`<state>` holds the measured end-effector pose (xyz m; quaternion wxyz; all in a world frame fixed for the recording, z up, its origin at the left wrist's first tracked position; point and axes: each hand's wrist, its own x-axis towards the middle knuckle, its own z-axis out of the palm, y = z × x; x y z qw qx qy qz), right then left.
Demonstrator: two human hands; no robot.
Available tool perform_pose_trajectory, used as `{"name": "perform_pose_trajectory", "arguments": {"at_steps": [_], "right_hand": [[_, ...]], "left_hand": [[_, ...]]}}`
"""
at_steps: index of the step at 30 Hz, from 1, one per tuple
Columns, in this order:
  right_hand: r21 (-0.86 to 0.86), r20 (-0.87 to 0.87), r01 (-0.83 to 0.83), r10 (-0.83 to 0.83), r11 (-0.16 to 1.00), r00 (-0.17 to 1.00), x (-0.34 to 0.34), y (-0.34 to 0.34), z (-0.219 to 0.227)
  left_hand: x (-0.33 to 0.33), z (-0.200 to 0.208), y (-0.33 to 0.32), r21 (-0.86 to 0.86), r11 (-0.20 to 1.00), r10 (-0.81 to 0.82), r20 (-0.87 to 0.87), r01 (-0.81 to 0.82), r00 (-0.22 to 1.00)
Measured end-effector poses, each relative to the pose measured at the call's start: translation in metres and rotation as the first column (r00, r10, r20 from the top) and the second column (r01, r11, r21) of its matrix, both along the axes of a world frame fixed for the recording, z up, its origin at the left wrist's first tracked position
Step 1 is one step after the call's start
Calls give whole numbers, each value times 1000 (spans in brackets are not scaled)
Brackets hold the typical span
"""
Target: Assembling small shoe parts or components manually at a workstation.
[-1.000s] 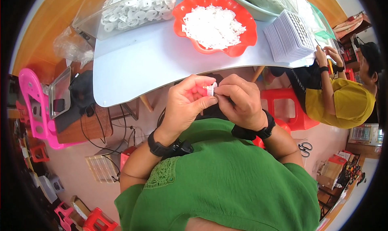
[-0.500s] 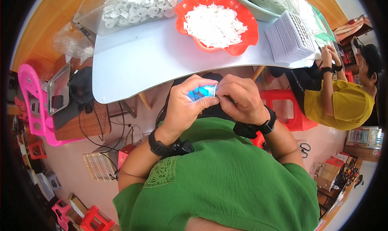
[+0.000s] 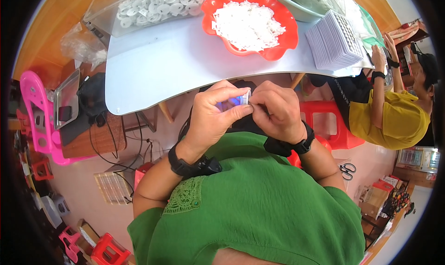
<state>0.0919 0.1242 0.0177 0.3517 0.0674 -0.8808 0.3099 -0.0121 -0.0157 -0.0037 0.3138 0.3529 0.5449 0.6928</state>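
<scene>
Just off the table's near edge, my left hand (image 3: 208,114) grips a small white round plastic piece (image 3: 246,97) between thumb and fingers. A faint blue-violet glow shows in the hollow of that hand, beside the piece. My right hand (image 3: 280,111) meets it from the other side, thumb and forefinger pinched together at the piece's edge. Whatever those fingertips hold is too small and hidden to make out. Beyond both hands, on the table (image 3: 153,70), stands a red scalloped bowl (image 3: 290,35) heaped with small white plastic bits (image 3: 248,26).
A clear bin (image 3: 99,19) of white discs stands back left, and a pale green basin (image 3: 296,10) back right. Beside the bowl is a stack of white trays (image 3: 331,45). At right a person in yellow (image 3: 389,119) sits near a red stool (image 3: 324,126).
The blue glow in my left hand has dimmed. My hands stay together at the piece, almost in place. The person at right has raised and parted their hands.
</scene>
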Motion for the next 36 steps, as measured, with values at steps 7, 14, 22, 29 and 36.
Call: {"name": "perform_pose_trajectory", "arguments": {"at_steps": [7,14,22,29,36], "right_hand": [[-105,67,-65,72,992,995,1,2,4],[-138,124,-162,179,977,976,4,8,7],[-201,76,-42,59,979,995,6,5,12],[-323,128,48,-6,945,992,22,16,9],[-387,107,43,-2,921,994,25,9,2]], "left_hand": [[4,-4,1,1,1000,4,31,-4,1000],[7,-3,3,22,1000,-12,125,9,992],[1,7,10,24,998,-68,205,65,976],[-3,8,15,146,976,-194,225,164,955],[2,6,17,122,971,-233,288,205,929]]}}
